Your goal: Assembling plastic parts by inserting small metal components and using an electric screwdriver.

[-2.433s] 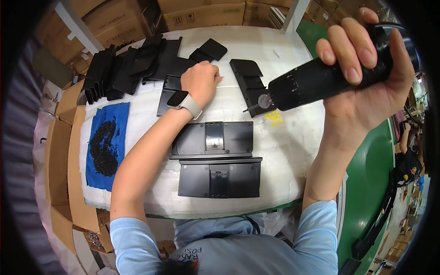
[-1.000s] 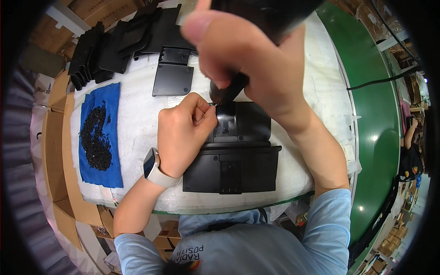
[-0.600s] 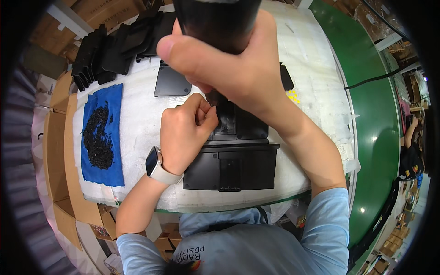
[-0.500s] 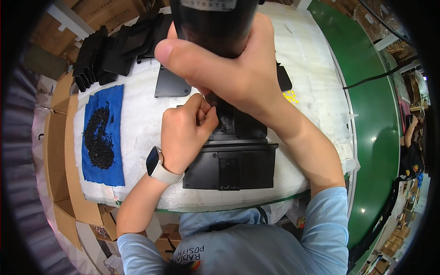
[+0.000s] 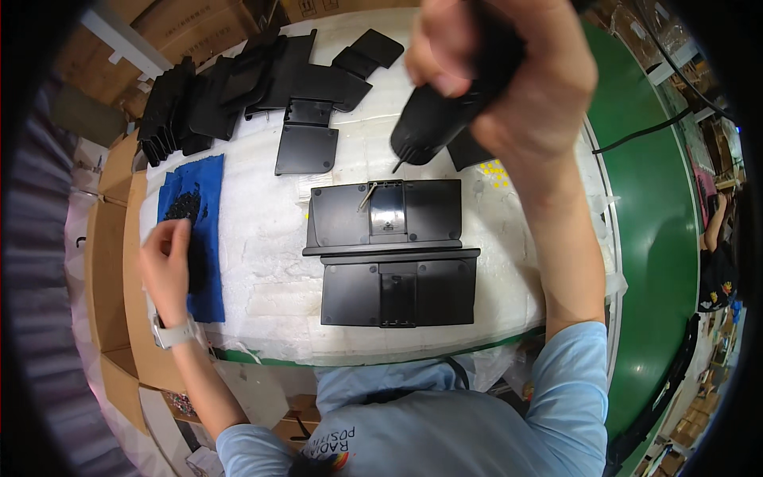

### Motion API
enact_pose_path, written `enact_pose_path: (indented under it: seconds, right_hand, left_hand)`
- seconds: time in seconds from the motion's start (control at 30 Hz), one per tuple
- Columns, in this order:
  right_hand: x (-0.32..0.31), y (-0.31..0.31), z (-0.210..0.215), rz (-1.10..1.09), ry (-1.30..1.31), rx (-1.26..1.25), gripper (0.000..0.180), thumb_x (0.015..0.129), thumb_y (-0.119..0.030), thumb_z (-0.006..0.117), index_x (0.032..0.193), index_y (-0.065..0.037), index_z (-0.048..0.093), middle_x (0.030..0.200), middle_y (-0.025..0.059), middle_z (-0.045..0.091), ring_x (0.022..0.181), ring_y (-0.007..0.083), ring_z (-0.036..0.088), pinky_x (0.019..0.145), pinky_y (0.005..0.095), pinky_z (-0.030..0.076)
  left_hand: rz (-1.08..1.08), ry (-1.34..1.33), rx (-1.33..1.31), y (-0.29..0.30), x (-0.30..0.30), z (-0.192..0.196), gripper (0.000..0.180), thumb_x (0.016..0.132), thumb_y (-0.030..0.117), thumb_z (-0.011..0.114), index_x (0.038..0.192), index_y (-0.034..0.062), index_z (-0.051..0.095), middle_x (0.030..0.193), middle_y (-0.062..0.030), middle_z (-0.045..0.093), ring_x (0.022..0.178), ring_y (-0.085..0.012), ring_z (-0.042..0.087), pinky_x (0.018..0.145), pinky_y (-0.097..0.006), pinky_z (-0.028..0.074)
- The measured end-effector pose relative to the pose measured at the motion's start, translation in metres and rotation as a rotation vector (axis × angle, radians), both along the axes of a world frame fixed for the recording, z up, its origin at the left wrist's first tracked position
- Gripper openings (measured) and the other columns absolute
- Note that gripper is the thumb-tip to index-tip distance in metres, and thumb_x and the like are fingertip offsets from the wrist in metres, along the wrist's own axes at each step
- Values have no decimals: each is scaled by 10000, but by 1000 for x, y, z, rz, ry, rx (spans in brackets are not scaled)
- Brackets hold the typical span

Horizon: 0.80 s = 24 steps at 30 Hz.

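In the head view, the right hand (image 5: 517, 87) is wrapped tight around a black electric screwdriver (image 5: 445, 111) raised just above the 2 black panels (image 5: 389, 254), while the left hand (image 5: 167, 266), fingers loosely curled, reaches the screw pile (image 5: 187, 211) on the blue mat (image 5: 195, 238) left of them, so fastening looks unfinished.

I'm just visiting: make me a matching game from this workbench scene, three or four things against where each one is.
Things:
1. electric screwdriver
2. blue cloth
3. two flat black panels
4. stack of black parts

Places:
A. far left corner of the table
B. middle of the table, in front of the person
C. left edge of the table, under the left hand
D. raised above the table in the right hand

Pairs: 1-D, 2-C, 3-B, 4-A
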State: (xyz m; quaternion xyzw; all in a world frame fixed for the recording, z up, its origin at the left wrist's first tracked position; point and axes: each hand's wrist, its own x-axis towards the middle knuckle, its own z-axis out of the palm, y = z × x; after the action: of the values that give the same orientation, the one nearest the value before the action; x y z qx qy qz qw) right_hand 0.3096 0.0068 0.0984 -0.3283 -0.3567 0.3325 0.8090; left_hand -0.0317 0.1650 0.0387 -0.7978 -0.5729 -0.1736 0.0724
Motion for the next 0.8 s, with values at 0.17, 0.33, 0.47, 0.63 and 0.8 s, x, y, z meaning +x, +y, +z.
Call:
enact_pose_path:
  seconds: [0.17, 0.33, 0.47, 0.63, 0.8]
  right_hand:
    - [-14, -3, 0, 91, -81, -80, 216, 877, -195, 746, 886, -24, 615, 634, 31, 567, 481, 91, 502, 461, 242, 380]
    - [-10, -6, -5, 103, -56, -82, 199, 874, -172, 743, 885, -19, 616, 635, 32, 567, 476, 95, 496, 459, 243, 376]
    - [-6, -11, -1, 77, -105, -71, 202, 883, -183, 735, 877, -21, 614, 615, 23, 559, 473, 91, 494, 458, 240, 375]
    - [-7, -8, -3, 123, -65, -159, 227, 884, -212, 746, 879, -20, 625, 636, 20, 576, 489, 79, 506, 465, 225, 378]
    - [24, 31, -52, 52, -522, 434, 416, 943, -354, 666, 1137, 4, 578, 716, 63, 603, 562, 108, 557, 509, 241, 432]
  left_hand:
    - [-823, -414, -464, -70, 84, -12, 534, 873, 314, 723, 1296, 11, 601, 1243, -176, 629, 1111, -325, 610, 923, -389, 486]
    - [-1070, -136, -367, -86, 127, -29, 597, 836, 298, 737, 1306, -17, 547, 1297, -175, 572, 1225, -344, 527, 1041, -435, 394]
    - [-1128, 51, -211, -88, 130, -23, 556, 794, 191, 747, 1269, -27, 555, 1253, -189, 581, 1175, -394, 548, 1028, -452, 420]
    - [-1046, -114, -242, -96, 138, -28, 480, 796, 154, 732, 1218, -24, 589, 1186, -181, 590, 1109, -379, 570, 960, -428, 460]
    - [-1075, -83, -205, -96, 144, -29, 452, 795, 166, 723, 1193, -16, 610, 1133, -158, 591, 1103, -342, 567, 959, -423, 455]
